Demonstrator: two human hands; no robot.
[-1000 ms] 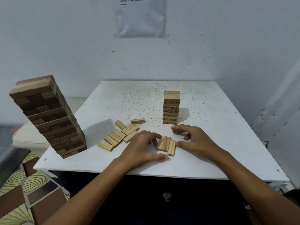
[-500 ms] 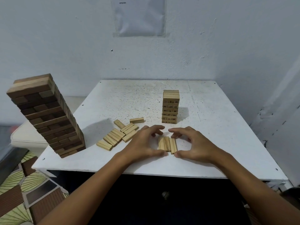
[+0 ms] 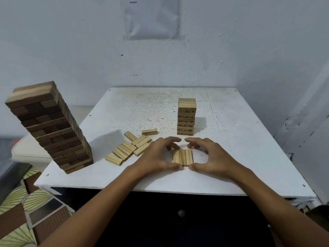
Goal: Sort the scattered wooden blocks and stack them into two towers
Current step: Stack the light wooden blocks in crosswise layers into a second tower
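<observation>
A white speckled square table (image 3: 231,139) carries a tall dark brown block tower (image 3: 51,127) at its left edge, a shorter pale numbered tower (image 3: 186,116) further back, and loose pale wooden blocks (image 3: 130,148) scattered between them. The left hand (image 3: 156,157) and right hand (image 3: 211,157), fingers curled, pinch a flat row of pale blocks (image 3: 183,157) between them near the front.

Three blocks (image 3: 183,157) are lying between both hands, small tower (image 3: 186,116) behind, loose blocks (image 3: 129,147) and tall tower (image 3: 48,124) left

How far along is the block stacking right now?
Done: the dark tower stands tall; the light tower is only partly built. In hand: left hand and right hand frame a squared row of blocks. Left: the loose blocks beside them.
</observation>
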